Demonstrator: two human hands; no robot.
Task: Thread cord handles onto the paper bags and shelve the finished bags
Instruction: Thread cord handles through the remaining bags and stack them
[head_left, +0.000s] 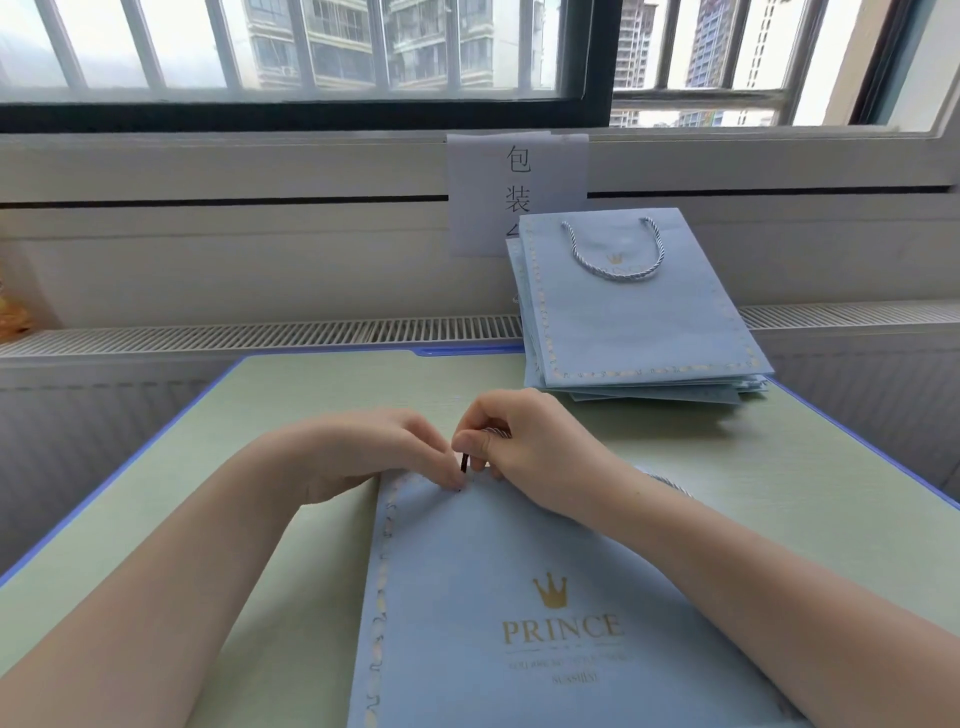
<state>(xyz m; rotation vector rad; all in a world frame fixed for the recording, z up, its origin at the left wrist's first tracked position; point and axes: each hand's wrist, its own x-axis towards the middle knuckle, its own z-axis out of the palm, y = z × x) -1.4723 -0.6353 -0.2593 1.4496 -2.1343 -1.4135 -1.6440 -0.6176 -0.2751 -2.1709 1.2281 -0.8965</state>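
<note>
Nearest to me, I see a light blue paper bag (519, 597) lying flat on the pale green table (182, 519), its long axis running away from me, with the gold crown and "PRINCE" print reading upright from my side and its mouth edge at the far end. Both forearms reach over it to that far edge. My left hand (363, 452) rests at the bag's top left corner, fingers curled down onto the edge; whether it pinches the paper I cannot tell. My right hand (524, 447) is just beside it, almost touching, thumb and forefinger pinching a twisted cord (491, 432) whose dark tip (464, 462) points down at the bag's top edge between the two hands. The cord's free part (670, 483) trails out on the table behind my right wrist.

Farther off, at the table's far right corner, sits a stack of finished bags (634, 322), long axes also running away from me, the top one showing its cord handle (613, 249) looped on its face. Behind the stack, a paper sign (488, 171) with Chinese characters hangs below the barred window (311, 52), above a radiator grille (260, 332).
</note>
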